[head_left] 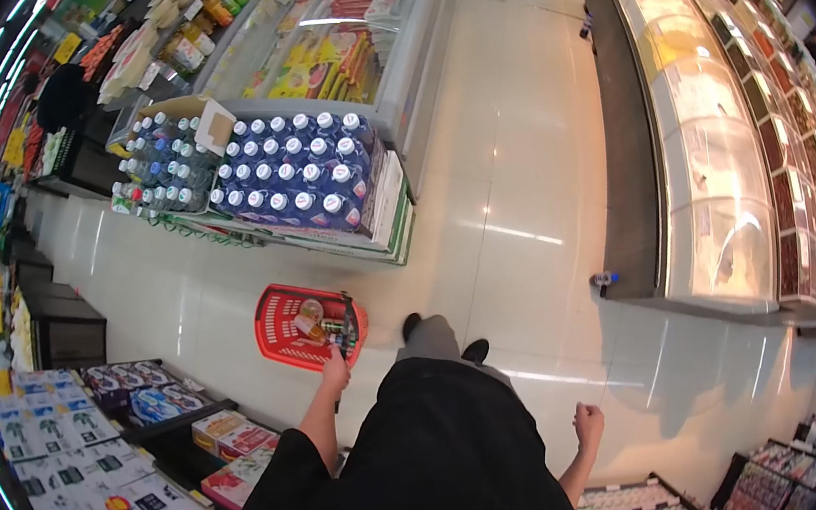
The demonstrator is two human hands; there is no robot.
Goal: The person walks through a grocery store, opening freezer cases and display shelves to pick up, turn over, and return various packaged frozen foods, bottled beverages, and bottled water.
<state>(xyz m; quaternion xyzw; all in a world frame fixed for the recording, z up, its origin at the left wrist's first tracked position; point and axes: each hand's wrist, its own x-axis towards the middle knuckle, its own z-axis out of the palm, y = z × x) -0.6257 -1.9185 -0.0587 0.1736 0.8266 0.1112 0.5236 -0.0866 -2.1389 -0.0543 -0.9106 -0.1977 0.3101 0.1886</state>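
Note:
A red shopping basket (268, 323) hangs at my left side, and my left hand (335, 372) is closed around its dark handle (348, 317). Inside it lie a clear container with yellowish contents (309, 324) and some small dark items that I cannot make out. On the other side of my body, my right hand (589, 424) is held away from everything, its fingers curled in and nothing visible in them.
Ahead stands a stack of blue-capped-row bottles (288, 173) beside a glass-topped freezer (323, 38). A long lit display case (707, 140) runs along the right. Boxed goods (71, 434) are stacked at the lower left. Pale tiled floor (506, 143) lies between them.

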